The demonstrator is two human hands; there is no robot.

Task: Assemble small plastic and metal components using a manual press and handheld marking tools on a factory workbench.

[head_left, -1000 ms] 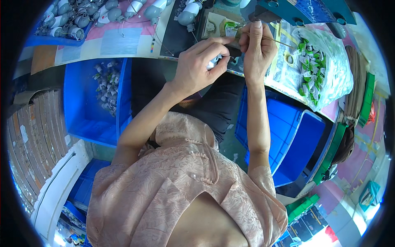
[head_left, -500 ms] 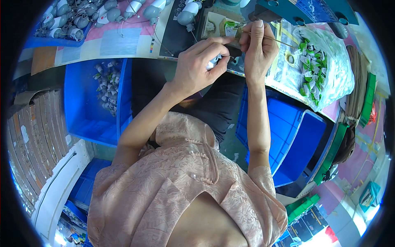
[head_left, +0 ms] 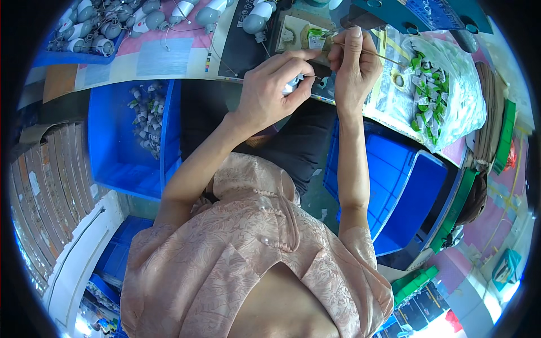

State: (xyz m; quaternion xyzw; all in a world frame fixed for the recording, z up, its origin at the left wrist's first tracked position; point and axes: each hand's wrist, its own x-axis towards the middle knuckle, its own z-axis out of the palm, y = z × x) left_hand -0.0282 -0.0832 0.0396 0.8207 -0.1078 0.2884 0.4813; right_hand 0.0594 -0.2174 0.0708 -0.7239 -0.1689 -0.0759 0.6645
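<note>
My left hand [head_left: 273,84] is closed around a small white-and-grey bulb-shaped part [head_left: 291,86], mostly hidden by the fingers. Just to its right, my right hand [head_left: 356,70] pinches a thin rod [head_left: 387,58], which sticks out to the right past the knuckles. Both hands are raised at the table's near edge, their fingertips close together. Right beyond them, a small green-and-white piece [head_left: 316,38] sits at a pale block [head_left: 290,35]. Whatever lies between the fingertips is too small to make out.
Grey-and-white bulb-shaped parts with wires [head_left: 147,19] crowd the far left, some in a blue tray. A clear bag of green-and-white pieces [head_left: 431,93] lies right. Teal machinery [head_left: 389,14] overhangs the back. Blue bins [head_left: 125,172] flank my lap.
The green-and-white piece beyond my fingers looks slightly shifted and shows more plainly. Both hands stay almost where they were, with the same grips.
</note>
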